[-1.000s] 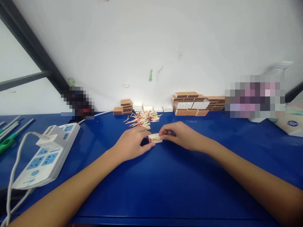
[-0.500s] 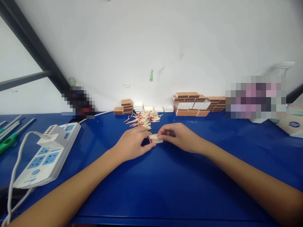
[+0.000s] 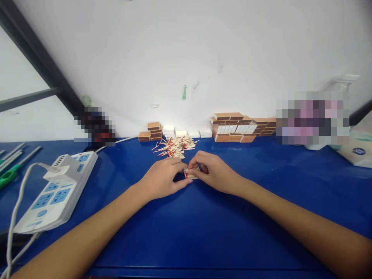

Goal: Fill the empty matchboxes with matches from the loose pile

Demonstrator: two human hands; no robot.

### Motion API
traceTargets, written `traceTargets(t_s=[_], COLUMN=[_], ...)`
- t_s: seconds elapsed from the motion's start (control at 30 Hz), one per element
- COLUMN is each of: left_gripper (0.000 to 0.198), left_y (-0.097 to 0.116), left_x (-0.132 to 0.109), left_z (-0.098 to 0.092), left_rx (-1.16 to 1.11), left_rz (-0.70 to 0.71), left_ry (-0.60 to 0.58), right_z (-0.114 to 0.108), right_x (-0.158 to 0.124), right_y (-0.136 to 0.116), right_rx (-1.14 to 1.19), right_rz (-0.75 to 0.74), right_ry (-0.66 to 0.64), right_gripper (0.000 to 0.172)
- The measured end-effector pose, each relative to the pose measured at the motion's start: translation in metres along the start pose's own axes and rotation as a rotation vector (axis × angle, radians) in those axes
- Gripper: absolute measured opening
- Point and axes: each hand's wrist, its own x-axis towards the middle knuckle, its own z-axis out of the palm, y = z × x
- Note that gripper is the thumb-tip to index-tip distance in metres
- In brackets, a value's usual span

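Note:
Between my hands, on the blue table [image 3: 186,228], lies a small white matchbox tray [image 3: 195,176] with red-tipped matches in it. My left hand [image 3: 164,176] grips the tray's left end between thumb and fingers. The thumb and fingers of my right hand [image 3: 210,170] are pinched together over the tray, at the matches; whether a match is between the fingertips I cannot make out. Just behind my left hand spreads a loose heap of matches [image 3: 176,146], red heads pointing various ways.
By the wall stand several brown matchboxes [image 3: 150,133], white trays [image 3: 181,133] and a larger stack of matchboxes [image 3: 234,128]. A power strip [image 3: 58,193] with a white cable lies at left, beside green-handled scissors [image 3: 10,174]. A tissue pack [image 3: 359,149] is at far right.
My right hand has moved left and slightly down, further over the tray. My left hand keeps its hold on the tray's end. The view has shifted slightly.

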Motion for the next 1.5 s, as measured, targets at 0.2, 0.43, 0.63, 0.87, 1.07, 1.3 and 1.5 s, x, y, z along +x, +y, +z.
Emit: traceTargets(t_s=[0.2,0.43,0.63,0.87,1.07,1.3,1.5], left_gripper=[0.024,0.023,0.025,0.032,0.031,0.032,0.035], left_y=[0.0,0.0,0.0,0.007,0.009,0.007,0.007], left_x=[-0.001,0.0,-0.001,-0.002,-0.002,-0.002,-0.002], left_z=[0.001,-0.001,-0.001,-0.002,-0.002,0.001,-0.002], left_rx=[0.001,0.027,0.033,0.031,0.028,0.028,0.036], left_rz=[0.004,-0.004,-0.008,0.033,0.036,0.028,0.019], left_ry=[-0.017,-0.02,-0.02,-0.071,-0.08,-0.078,-0.089], right_z=[0.001,-0.007,-0.011,-0.014,-0.007,-0.003,-0.012], right_x=[-0.001,-0.003,-0.001,0.012,0.034,0.043,0.035], right_y=[0.0,0.001,0.001,0.036,0.06,0.061,0.059], right_rx=[0.027,-0.082,-0.046,-0.2,-0.326,-0.331,-0.296], right_rz=[0.001,-0.072,-0.082,0.065,0.021,0.016,0.014], right_ry=[-0.102,-0.101,-0.067,0.132,0.147,0.102,0.03], right_gripper=[0.012,0.014,0.018,0.014,0.027,0.017,0.009])
